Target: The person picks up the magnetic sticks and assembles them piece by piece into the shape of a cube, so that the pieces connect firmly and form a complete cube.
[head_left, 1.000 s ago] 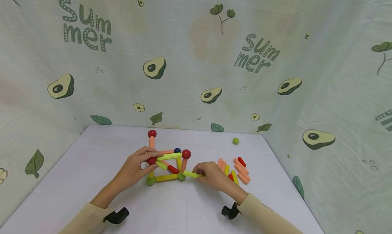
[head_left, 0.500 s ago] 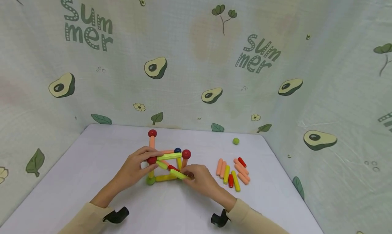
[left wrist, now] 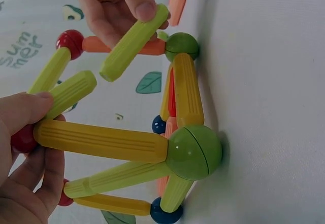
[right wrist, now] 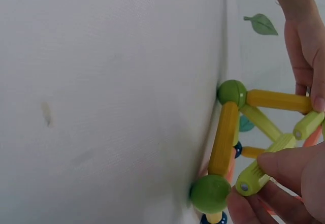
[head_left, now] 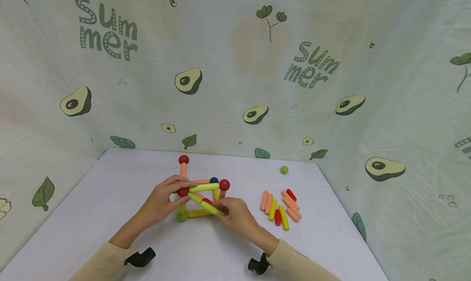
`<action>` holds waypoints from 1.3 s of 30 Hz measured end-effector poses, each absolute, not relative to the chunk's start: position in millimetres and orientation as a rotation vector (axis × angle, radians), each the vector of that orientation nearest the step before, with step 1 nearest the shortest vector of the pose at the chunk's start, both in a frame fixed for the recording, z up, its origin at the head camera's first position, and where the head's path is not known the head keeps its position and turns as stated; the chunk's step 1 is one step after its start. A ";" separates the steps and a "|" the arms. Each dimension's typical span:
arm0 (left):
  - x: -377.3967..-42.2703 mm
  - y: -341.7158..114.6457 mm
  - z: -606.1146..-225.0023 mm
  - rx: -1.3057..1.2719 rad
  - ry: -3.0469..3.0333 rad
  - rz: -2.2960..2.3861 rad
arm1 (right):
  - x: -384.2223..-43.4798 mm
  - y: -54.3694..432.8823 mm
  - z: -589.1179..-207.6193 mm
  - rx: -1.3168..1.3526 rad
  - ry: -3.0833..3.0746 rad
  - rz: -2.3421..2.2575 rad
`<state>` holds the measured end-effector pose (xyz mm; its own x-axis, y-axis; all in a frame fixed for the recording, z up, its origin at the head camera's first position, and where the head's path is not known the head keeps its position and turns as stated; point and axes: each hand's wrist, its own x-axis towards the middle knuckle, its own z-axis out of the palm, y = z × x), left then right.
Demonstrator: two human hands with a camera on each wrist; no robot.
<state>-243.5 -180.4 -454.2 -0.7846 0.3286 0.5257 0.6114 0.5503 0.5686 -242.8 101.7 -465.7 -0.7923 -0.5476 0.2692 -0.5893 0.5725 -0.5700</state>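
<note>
A frame of magnetic sticks and balls stands on the table. My left hand (head_left: 162,197) holds the red ball (head_left: 182,192) at its near upper left corner, with the thumb on a light-green stick (left wrist: 73,92) that juts from there. Between thumb and fingers, my right hand (head_left: 237,217) pinches another light-green stick (left wrist: 133,43), tilted. Its far end is close to the jutting stick's free end; the left wrist view shows a small gap. Below are green balls (left wrist: 194,152) joined by a yellow stick (left wrist: 187,89). The right fingers hide the near right ball in the head view.
To the right lie loose sticks: salmon ones (head_left: 264,200), yellow ones (head_left: 283,217) and short red ones (head_left: 277,217). A lone green ball (head_left: 284,169) sits near the table's back edge. Patterned cloth (head_left: 220,109) hangs behind the table (head_left: 121,183).
My right hand has moved left with its light-green stick, from beside the near right green ball to close by the jutting stick. The left hand keeps its hold on the red ball.
</note>
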 end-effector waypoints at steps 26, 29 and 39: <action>-245.4 -180.9 -454.0 -0.789 -2.407 -1.064 | -243.9 111.5 -461.7 1.045 -2.667 1.273; -245.6 -181.0 -454.0 -0.824 -2.380 -1.058 | -243.7 112.1 -461.0 1.051 -2.654 1.282; -244.8 -180.2 -454.1 -0.850 -2.371 -1.066 | -244.0 113.4 -464.4 1.063 -2.616 1.257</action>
<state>-244.8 -180.2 -454.1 -0.7333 0.3626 0.5751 0.6708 0.5237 0.5252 -244.0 113.4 -464.4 -0.7625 -0.5609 0.3224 -0.6022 0.4332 -0.6706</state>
